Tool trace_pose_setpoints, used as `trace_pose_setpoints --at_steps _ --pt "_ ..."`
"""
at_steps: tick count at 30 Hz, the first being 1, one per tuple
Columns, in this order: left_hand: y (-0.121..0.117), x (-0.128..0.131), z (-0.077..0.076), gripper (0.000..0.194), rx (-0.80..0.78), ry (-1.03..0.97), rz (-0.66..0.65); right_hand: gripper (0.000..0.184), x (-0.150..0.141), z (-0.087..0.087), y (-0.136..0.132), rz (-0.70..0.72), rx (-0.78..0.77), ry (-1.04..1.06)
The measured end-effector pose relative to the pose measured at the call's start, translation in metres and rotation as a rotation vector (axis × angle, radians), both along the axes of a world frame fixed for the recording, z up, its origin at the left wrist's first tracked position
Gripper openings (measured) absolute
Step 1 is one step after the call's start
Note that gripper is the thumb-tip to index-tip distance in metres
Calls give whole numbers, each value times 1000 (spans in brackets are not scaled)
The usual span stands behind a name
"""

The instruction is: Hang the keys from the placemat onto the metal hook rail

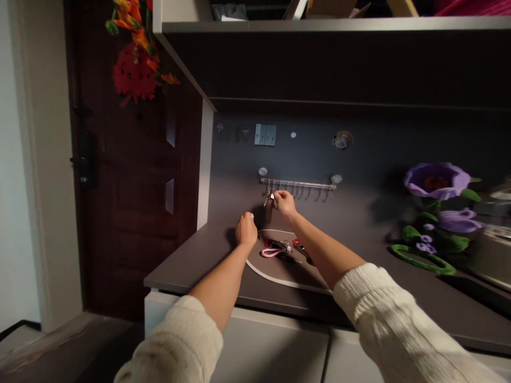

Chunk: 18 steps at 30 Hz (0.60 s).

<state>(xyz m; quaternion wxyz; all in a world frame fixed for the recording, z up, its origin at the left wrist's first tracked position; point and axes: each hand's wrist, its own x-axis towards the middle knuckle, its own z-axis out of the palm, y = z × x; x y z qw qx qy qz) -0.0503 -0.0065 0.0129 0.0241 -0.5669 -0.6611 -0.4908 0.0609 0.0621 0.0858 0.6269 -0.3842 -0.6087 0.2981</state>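
Observation:
My right hand (285,204) is closed on a bunch of keys (270,198), up at the left end of a clear hook rail (298,184) on the wall. Whether the key ring sits on a hook I cannot tell. A dark fob or tag seems to hang below the keys. My left hand (246,230) is curled closed just above the counter, lower and to the left; its fingertips are mostly hidden. Between my forearms, on a round light-rimmed mat (275,281), lie more keys and key fobs with a pink strap (271,253) and a red piece (296,243).
Purple knitted flowers (437,182) with green leaves stand on the counter (179,260) at right, beside a pale rounded container (493,255). A shelf (319,25) overhangs the wall. Above the rail are a switch panel (265,135) and small hooks (245,132). At left is a dark door (131,213).

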Motion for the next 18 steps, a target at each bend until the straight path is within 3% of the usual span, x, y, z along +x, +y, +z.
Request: trace_pose_setpoints --at_steps 8,14,18 --pt "4 -1 -1 31 -13 -15 21 26 -19 5 31 -207 34 -127" --pt "4 0 0 31 -10 -26 -11 24 -26 1 40 -238 -48 32" --pt "5 0 0 31 -9 -39 -18 24 -24 -6 45 -238 -60 -7"
